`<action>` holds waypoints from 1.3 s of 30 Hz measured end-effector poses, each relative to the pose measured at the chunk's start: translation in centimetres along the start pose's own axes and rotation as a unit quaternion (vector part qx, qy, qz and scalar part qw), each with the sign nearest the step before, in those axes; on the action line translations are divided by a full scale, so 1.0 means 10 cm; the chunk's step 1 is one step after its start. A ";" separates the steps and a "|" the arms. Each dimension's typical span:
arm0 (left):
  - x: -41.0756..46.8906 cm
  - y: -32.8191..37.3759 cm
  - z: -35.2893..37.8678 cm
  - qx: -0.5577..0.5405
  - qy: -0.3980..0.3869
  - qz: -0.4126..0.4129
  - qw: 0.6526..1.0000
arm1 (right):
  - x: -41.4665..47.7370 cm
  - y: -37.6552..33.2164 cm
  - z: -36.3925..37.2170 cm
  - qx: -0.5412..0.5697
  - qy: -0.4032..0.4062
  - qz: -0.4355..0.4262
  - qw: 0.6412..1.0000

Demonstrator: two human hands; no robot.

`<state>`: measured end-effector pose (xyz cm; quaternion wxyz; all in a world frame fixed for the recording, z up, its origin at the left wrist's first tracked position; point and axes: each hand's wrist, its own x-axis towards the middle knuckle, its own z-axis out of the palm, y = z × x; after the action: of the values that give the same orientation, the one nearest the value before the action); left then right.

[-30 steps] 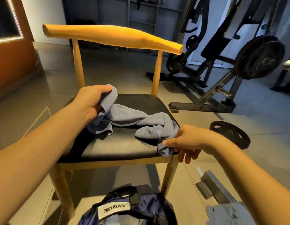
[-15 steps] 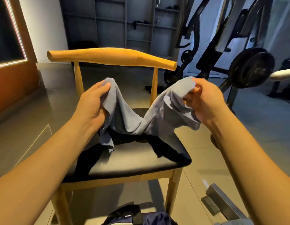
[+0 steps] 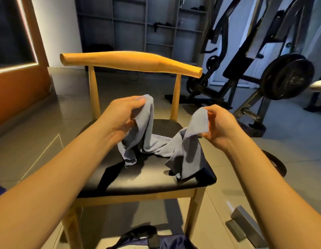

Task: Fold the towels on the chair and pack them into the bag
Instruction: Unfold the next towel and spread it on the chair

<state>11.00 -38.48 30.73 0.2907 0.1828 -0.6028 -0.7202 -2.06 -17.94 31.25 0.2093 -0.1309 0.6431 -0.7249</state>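
Towel [image 3: 161,144] stretches left to right across the middle of the frame, its long axis roughly parallel to the chair [image 3: 131,63] backrest. Both ends are lifted and point upward, while the middle sags down onto the black seat, so the cloth makes a shallow U. It is thin and blue-grey with a fine ribbed weave. It is crumpled, bunched and twisted where it touches the seat. A loose flap hangs below each raised end: the left one ends in a frayed corner with a short thread, and the right one drapes toward the seat's front right corner.

At centre left, the left hand [image 3: 120,121] grips the left end, with fingers and thumb curled round a bunched fold. At centre right, the right hand [image 3: 219,124] pinches the other end's edge between thumb and fingertips, the remaining fingers loosely curled.

A dark blue bag [image 3: 156,239] lies on the floor at the bottom edge, in front of the chair. A weight machine [image 3: 285,78] stands at upper right.
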 end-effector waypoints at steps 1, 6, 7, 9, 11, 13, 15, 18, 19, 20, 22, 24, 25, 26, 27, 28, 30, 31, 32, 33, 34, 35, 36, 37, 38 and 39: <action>-0.03 0.00 0.02 0.008 -0.014 -0.002 1.000 | 0.01 0.01 0.02 0.005 0.004 -0.002 1.000; -0.13 -0.11 0.10 0.064 -0.044 0.000 0.997 | 0.03 0.07 0.10 0.027 -0.046 0.021 0.998; -0.15 -0.13 0.12 0.070 -0.039 -0.001 0.997 | 0.02 0.08 0.10 0.030 -0.058 0.029 0.997; -0.17 -0.16 0.15 0.081 -0.024 0.000 0.996 | 0.01 0.06 0.05 0.028 -0.071 0.033 0.997; -0.17 -0.18 0.17 0.082 -0.020 0.001 0.996 | 0.04 0.04 -0.08 0.004 -0.069 0.021 0.997; -0.17 -0.19 0.17 0.087 -0.021 -0.003 0.996 | 0.07 0.07 -0.30 -0.116 -0.068 0.017 0.991; -0.16 -0.22 0.19 0.096 -0.033 -0.012 0.995 | 0.10 0.15 -0.55 -0.260 -0.042 0.038 0.964; -0.14 -0.27 0.21 0.105 -0.054 -0.027 0.993 | 0.16 0.26 -0.81 -0.296 0.037 0.066 0.952; -0.14 -0.29 0.22 0.107 -0.056 -0.031 0.992 | 0.19 0.28 -0.85 -0.274 0.057 0.070 0.957; -0.13 -0.30 0.23 0.105 -0.056 -0.033 0.992 | 0.21 0.28 -0.88 -0.247 0.073 0.069 0.964; -0.13 -0.30 0.28 0.095 -0.050 -0.027 0.994 | 0.25 0.27 -0.89 -0.223 0.094 0.063 0.968; -0.13 -0.31 0.33 0.086 -0.033 -0.016 0.996 | 0.22 0.25 -0.84 -0.218 0.113 0.053 0.968; -0.13 -0.31 0.35 0.083 -0.023 -0.012 0.996 | 0.21 0.24 -0.81 -0.212 0.115 0.047 0.969; -0.12 -0.32 0.38 0.082 -0.015 -0.010 0.996 | 0.20 0.22 -0.78 -0.208 0.112 0.039 0.971; -0.12 -0.33 0.40 0.081 -0.011 -0.009 0.997 | 0.20 0.21 -0.74 -0.212 0.106 0.033 0.971; -0.12 -0.33 0.42 0.077 -0.009 -0.010 0.997 | 0.21 0.21 -0.72 -0.221 0.094 0.025 0.970; -0.13 -0.33 0.45 0.063 -0.010 -0.013 0.998 | 0.21 0.19 -0.65 -0.240 0.071 -0.005 0.968; -0.13 -0.33 0.46 0.057 -0.010 -0.012 0.998 | 0.19 0.19 -0.61 -0.246 0.057 -0.019 0.967; -0.13 -0.33 0.46 0.055 -0.009 -0.009 0.998 | 0.17 0.18 -0.58 -0.251 0.043 -0.032 0.967; -0.12 -0.33 0.44 0.065 -0.007 -0.002 0.998 | 0.16 0.17 -0.55 -0.255 0.029 -0.045 0.965; -0.10 -0.34 0.42 0.083 -0.002 0.007 0.997 | 0.13 0.16 -0.52 -0.257 0.015 -0.055 0.965; -0.08 -0.34 0.39 0.102 0.004 0.016 0.995 | 0.12 0.14 -0.49 -0.254 0.000 -0.065 0.965; -0.06 -0.33 0.36 0.115 0.014 0.028 0.993 | 0.10 0.12 -0.47 -0.248 -0.017 -0.072 0.966; -0.04 -0.33 0.33 0.123 0.024 0.040 0.991 | 0.08 0.09 -0.47 -0.242 -0.041 -0.075 0.966; -0.01 -0.32 0.29 0.131 0.035 0.056 0.989 | 0.07 0.06 -0.48 -0.241 -0.072 -0.074 0.965; 0.03 -0.33 0.23 0.160 0.043 0.076 0.983 | 0.07 0.02 -0.50 -0.247 -0.111 -0.066 0.960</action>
<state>8.73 -36.56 27.99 0.3376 0.2116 -0.7092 -0.5816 -4.91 -13.87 30.30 0.1927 -0.3004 0.7650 -0.5361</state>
